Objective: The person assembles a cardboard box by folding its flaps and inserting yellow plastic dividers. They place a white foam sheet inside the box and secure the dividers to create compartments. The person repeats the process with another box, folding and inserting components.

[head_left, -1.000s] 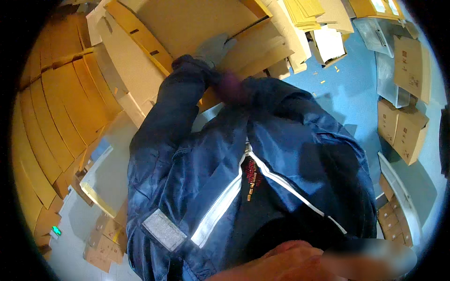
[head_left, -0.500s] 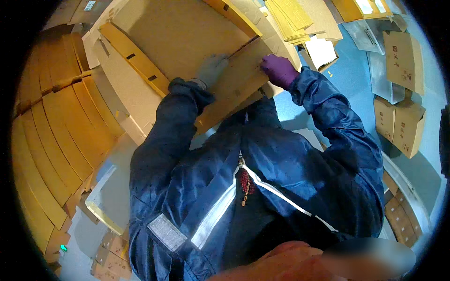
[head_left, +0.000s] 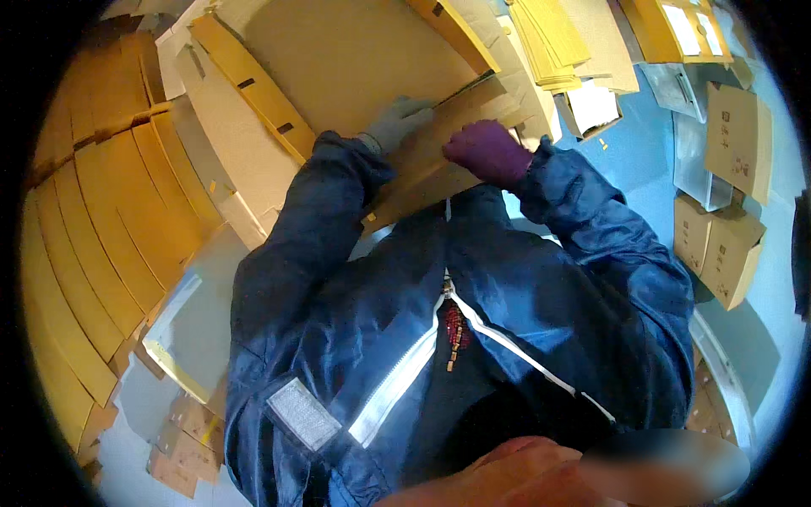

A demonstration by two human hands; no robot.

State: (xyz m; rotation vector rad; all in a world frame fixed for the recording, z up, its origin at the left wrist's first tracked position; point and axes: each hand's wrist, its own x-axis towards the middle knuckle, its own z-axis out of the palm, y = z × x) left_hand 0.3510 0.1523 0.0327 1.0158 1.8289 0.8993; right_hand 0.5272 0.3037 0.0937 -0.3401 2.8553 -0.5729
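Observation:
A large brown cardboard box (head_left: 338, 51), shallow like a tray, lies in front of me with its left and right side walls standing up. Its near flap (head_left: 414, 190) runs slantwise close to my body. My left hand (head_left: 395, 124), in a grey glove, rests at the inner side of this flap with the fingers stretched out to the right. Curled over the flap further right is my right hand (head_left: 487, 152) in a dark purple glove. Its fingertips are partly hidden, and they seem to grip the cardboard.
Upright cardboard sheets (head_left: 110, 220) are stacked along the left. Yellow flat cardboard pieces (head_left: 549, 42) lie beyond the box at right, beside a small open box with white paper (head_left: 591, 108). Printed cartons (head_left: 737, 139) and clear plastic bins (head_left: 701, 165) stand at far right on a blue floor.
My right hand has moved left and nearer to me along the flap, and its fingers look more curled. My left hand stays by the flap's inner side. The whole view has shifted slightly.

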